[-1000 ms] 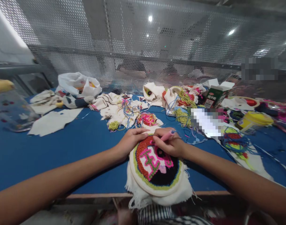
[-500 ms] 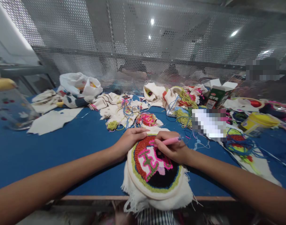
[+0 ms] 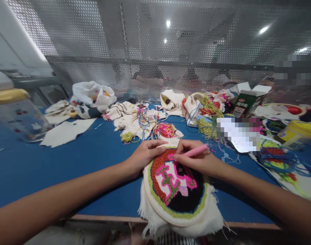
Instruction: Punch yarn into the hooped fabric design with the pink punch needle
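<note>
Hoop (image 3: pixel 155 207) overhung the table (image 3: pixel 68 163) edge, left hand (image 3: pixel 145 154) flat on its rim, fingers loosely open. Right hand (image 3: pixel 198 160) pinched the needle (image 3: pixel 193 152) on the yarn; a slipped hoop might misplace stitches.

The left hand (image 3: pixel 145 154) rests on the far left rim of the embroidery hoop (image 3: pixel 174 185), which hangs over the near edge of the blue table (image 3: pixel 68 163). The right hand (image 3: pixel 198 160) grips a pink tool (image 3: pixel 193 151) (its tip touching the colourful yarn picture). Yarn scraps (image 3: pixel 145 122) lie toward the far edge.
</note>
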`<state>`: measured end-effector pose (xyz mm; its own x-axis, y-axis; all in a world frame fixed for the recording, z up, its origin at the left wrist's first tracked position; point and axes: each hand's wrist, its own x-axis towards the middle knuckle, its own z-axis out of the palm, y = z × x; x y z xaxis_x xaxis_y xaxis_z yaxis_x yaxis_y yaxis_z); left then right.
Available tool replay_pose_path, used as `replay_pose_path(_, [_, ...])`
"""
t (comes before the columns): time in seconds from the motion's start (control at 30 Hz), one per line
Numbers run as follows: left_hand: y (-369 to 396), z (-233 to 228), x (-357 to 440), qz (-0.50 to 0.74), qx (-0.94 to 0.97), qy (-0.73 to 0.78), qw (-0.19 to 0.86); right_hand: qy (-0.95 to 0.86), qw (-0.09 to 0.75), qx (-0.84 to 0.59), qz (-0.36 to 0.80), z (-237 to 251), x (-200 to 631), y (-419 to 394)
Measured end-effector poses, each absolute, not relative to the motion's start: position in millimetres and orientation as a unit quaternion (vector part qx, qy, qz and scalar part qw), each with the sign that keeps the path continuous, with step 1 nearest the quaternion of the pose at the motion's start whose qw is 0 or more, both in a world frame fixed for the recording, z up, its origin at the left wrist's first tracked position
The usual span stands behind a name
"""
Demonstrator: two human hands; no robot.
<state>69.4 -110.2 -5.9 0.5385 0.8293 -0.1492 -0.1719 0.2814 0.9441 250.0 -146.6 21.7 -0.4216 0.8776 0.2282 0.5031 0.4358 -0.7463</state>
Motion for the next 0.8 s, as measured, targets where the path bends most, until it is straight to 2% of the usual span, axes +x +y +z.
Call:
replay_pose_path(0.17, [-109.3, -6.5, 66.9, 0.338, 0.511, 0.334, 0.716, -0.75, 0.303, -0.485, 0.331, 20.2, 247.5, -151.9])
replay_pose_path(0.43, [-112.1, -2.0, 68.8, 0.341, 0.524, 0.352, 0.697, -0.687, 0.41, -0.524, 0.292, 16.1, 242.9, -159.0])
replay_pose_path(0.8, [-112.8, -3.0, 68.5, 0.334, 0.53, 0.363, 0.69, -0.58, 0.52, -0.505, 0.371, 18.6, 244.0, -156.6])
